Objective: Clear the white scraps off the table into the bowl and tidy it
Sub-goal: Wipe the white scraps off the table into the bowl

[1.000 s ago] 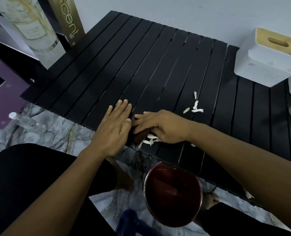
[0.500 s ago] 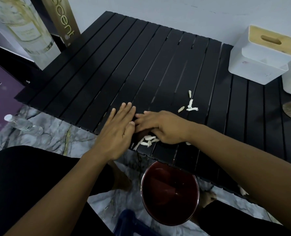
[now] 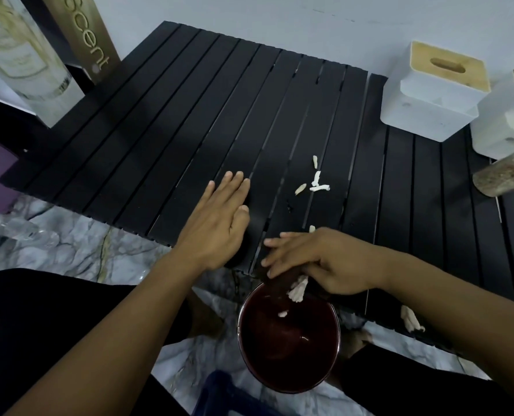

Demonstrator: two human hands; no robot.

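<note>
- White scraps [image 3: 318,185]: small pale slivers, a loose cluster on the table right of frame centre; more [image 3: 296,291] spill off its near edge, one [image 3: 283,314] over the bowl.
- Bowl [image 3: 288,337]: round, dark red inside, metal rim, lower centre, below the table's near edge.
- Table [image 3: 189,124]: black, slatted, across the upper frame.
</note>
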